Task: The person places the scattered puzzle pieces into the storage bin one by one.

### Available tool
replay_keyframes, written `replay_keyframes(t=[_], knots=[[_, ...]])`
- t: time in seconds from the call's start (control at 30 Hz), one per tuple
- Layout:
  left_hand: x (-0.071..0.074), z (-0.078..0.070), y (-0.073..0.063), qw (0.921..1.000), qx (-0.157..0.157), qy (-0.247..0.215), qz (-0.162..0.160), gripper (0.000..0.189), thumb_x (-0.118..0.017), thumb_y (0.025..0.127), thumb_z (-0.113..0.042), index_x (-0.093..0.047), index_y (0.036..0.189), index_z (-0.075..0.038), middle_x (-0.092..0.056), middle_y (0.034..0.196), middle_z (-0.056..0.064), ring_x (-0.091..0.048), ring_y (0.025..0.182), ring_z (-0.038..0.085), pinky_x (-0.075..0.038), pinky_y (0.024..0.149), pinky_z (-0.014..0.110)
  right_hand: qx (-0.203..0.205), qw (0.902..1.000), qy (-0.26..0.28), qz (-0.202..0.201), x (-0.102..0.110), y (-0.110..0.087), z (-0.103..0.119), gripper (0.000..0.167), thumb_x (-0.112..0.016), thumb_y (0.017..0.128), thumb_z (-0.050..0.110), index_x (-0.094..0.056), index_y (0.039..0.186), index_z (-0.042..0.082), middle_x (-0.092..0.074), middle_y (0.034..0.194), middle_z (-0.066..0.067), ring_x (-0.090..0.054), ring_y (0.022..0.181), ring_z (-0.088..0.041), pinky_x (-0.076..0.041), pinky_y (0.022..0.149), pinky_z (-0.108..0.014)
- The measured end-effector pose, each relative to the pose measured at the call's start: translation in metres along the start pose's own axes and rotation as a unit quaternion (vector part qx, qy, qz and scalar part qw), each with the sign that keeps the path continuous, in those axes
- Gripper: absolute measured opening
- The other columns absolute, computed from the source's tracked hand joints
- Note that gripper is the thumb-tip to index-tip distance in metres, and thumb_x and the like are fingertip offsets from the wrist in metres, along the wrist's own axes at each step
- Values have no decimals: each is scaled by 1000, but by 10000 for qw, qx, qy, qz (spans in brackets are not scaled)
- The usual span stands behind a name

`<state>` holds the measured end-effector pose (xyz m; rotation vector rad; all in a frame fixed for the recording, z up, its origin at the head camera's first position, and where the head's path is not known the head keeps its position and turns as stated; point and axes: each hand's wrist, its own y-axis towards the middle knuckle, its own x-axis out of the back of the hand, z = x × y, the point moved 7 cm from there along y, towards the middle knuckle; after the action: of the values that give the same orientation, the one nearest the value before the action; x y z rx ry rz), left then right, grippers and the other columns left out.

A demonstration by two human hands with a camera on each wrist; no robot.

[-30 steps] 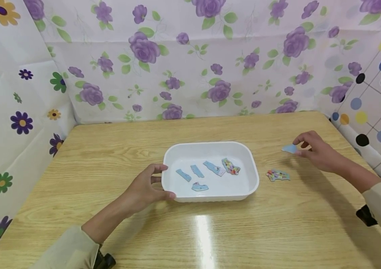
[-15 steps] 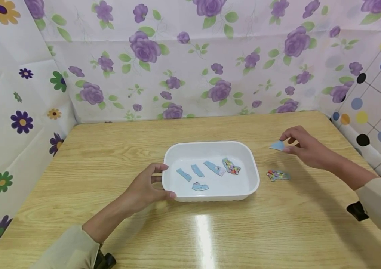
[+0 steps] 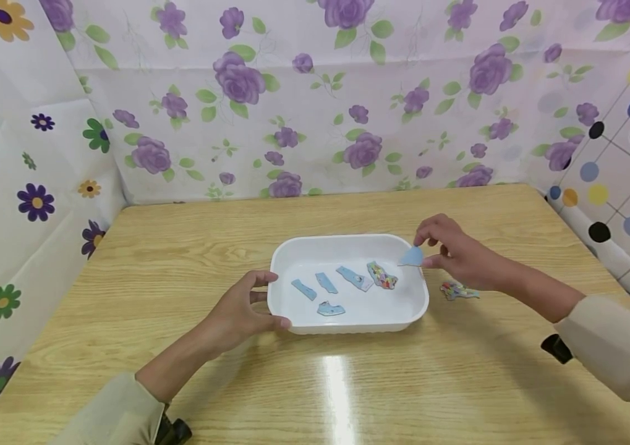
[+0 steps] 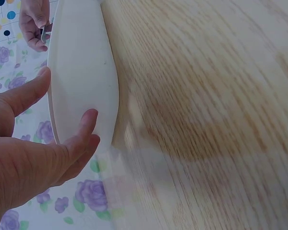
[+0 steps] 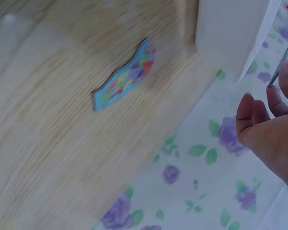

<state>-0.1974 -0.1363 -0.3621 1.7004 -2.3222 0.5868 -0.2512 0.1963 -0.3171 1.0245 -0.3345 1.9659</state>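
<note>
My left hand [image 3: 235, 314] grips the left end of a white plastic tray [image 3: 348, 328], thumb at the front corner and a finger on the side rim. In the left wrist view its fingertips [image 4: 90, 117] rest along the tray's outer wall. Over the tray's right rim, my right hand [image 3: 457, 254] pinches a plain light-blue puzzle piece [image 3: 412, 256] between thumb and fingers. The right wrist view shows that piece [image 5: 280, 64] nearly edge-on. Inside the tray lie several light-blue pieces, one a blue strip [image 3: 304, 289], and a multicoloured piece [image 3: 383, 275].
A multicoloured puzzle piece [image 3: 459, 290] lies on the wooden table [image 3: 192, 247] just right of the tray, below my right forearm. Flower-printed cloth [image 3: 320, 105] stands behind the table, and a dotted cloth [image 3: 621, 179] lines the right side.
My right hand has moved left with the pinched light-blue puzzle piece, from over the table at the right to over the tray's right rim. The left hand and tray have stayed put.
</note>
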Motion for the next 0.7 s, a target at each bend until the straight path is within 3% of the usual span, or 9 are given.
replay_keyframes(t=[0.23,0.37,0.7], knots=[[0,1,0,10000,10,-12,-8,84,-88,70,-18,-40,138,-7,-42,138,11,-48,126,33,-52,89,37,-12,9992,-88,380,-28,12,17,21,-65,89,-1,-56,106,6,-41,125,-8,-38,112,-28,-43,85,-39],[0,2,0,10000,34,-14,-23,84,-88,70,-17,-40,138,-7,-42,138,11,-48,126,33,-52,90,38,61,9978,-452,471,-42,16,26,21,-69,85,0,-59,102,7,-45,123,-9,-38,116,-29,-34,95,-49],[0,1,0,10000,-37,-82,-4,83,-87,70,-17,-40,138,-6,-41,138,12,-47,127,34,-52,89,37,597,9921,-936,589,-69,28,47,23,-77,80,6,-63,98,9,-48,121,-11,-43,111,-27,-33,91,-47]])
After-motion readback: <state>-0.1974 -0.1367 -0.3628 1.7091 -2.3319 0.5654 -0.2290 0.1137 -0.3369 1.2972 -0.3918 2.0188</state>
